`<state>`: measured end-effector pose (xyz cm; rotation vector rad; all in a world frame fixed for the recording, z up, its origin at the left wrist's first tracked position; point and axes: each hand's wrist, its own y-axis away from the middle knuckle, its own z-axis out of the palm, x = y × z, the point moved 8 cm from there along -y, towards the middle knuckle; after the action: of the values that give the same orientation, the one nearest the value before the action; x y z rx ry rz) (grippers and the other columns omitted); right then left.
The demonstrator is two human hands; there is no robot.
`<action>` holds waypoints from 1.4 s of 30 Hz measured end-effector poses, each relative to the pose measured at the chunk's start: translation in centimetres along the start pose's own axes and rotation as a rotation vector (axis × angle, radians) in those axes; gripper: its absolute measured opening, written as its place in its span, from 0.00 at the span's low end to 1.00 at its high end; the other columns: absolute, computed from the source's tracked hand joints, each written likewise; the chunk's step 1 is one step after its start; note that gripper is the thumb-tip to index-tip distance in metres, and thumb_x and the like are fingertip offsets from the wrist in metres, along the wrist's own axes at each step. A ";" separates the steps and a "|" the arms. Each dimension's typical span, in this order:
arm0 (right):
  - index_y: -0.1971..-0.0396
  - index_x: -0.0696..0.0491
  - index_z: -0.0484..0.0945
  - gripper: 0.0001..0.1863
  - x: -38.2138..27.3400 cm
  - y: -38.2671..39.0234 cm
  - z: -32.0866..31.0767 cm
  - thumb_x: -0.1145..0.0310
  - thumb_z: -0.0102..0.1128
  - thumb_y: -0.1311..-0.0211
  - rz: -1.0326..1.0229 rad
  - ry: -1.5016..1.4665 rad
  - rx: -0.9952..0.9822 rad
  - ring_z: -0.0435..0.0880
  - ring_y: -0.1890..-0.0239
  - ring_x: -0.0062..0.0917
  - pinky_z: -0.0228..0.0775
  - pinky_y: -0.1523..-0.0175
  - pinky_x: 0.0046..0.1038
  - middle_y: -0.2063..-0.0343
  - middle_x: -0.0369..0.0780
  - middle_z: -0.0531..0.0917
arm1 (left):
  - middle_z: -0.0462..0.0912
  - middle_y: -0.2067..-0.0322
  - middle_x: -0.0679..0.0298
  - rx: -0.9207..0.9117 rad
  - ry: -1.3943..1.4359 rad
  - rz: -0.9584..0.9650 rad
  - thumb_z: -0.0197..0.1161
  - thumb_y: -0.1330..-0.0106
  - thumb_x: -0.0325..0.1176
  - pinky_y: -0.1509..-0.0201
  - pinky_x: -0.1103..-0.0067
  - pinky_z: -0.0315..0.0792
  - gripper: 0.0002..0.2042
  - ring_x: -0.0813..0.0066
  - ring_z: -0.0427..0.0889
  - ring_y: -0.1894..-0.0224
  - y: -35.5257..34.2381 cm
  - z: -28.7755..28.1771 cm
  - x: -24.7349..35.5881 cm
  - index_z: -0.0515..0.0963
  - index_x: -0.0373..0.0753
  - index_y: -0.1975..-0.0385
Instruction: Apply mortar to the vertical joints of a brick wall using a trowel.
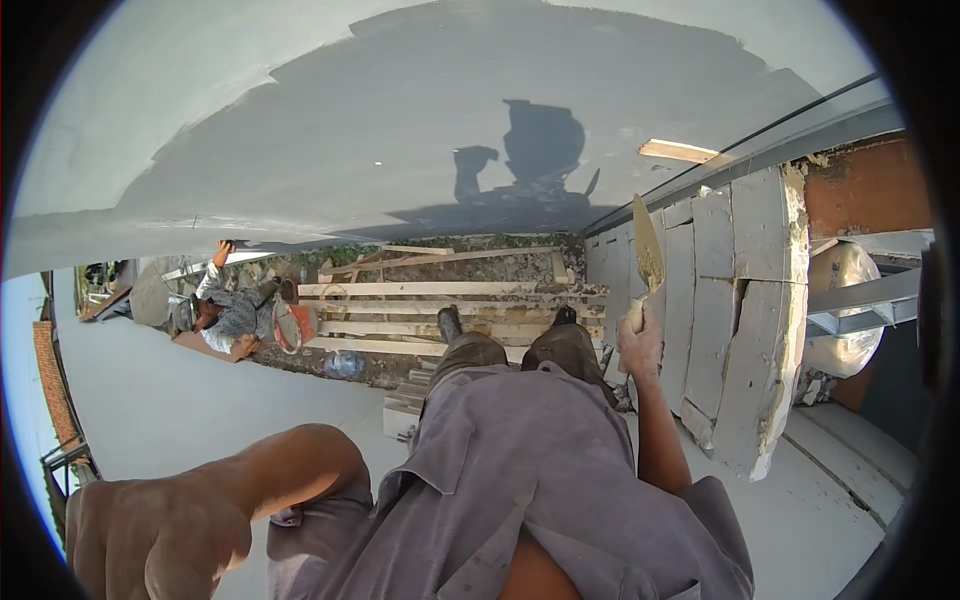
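Observation:
My right hand (640,345) is wrapped round the handle of a pointed trowel (648,250), held blade up on the right. Grey-beige mortar smears the blade, which stands in front of the block wall (700,290). My left hand (160,540) is raised close at the lower left, the arm bent at the elbow. Its back shows, but the rim cuts off the fingertips, so what they hold, if anything, is hidden. Ahead is a plastered wall (350,130) with a large darker grey patch, on which my shadow falls.
My boots rest on wooden planks (450,290) laid side by side. At left a co-worker (230,310) crouches by a red bucket (295,325), one hand against the wall. A clear plastic bottle (344,365) lies near the planks. At right are a metal beam (865,292) and a wrapped sack (845,335).

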<state>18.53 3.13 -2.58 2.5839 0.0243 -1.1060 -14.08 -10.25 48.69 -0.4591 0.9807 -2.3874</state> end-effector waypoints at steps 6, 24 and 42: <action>0.59 0.64 0.73 0.21 13.8 7.0 8.2 0.64 0.59 0.49 0.443 -0.054 -0.036 0.80 0.67 0.37 0.73 0.56 0.37 0.73 0.49 0.79 | 0.78 0.77 0.66 0.749 -0.721 -0.579 0.55 0.30 0.39 0.58 0.73 0.69 0.11 0.73 0.75 0.75 15.2 -21.1 10.9 0.77 0.38 0.62; 0.68 0.58 0.71 0.12 9.5 13.4 15.8 0.65 0.60 0.42 0.661 -0.035 -0.205 0.73 0.86 0.24 0.66 0.82 0.30 0.80 0.38 0.75 | 0.79 0.66 0.65 1.550 -1.272 -1.725 0.55 0.34 0.42 0.71 0.79 0.71 0.17 0.75 0.79 0.68 57.7 -32.7 29.8 0.74 0.36 0.53; 0.58 0.62 0.75 0.26 0.6 23.6 27.0 0.58 0.65 0.51 0.634 0.422 -0.095 0.79 0.59 0.46 0.69 0.53 0.42 0.66 0.53 0.79 | 0.64 0.40 0.42 1.276 -2.089 -1.940 0.64 0.45 0.48 0.34 0.65 0.59 0.42 0.47 0.61 0.35 69.3 -59.1 68.0 0.52 0.39 0.33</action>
<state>3.45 -27.50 -13.52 2.4150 -0.5819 -0.3218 -74.90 -58.96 -34.10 1.9491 1.7393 0.5557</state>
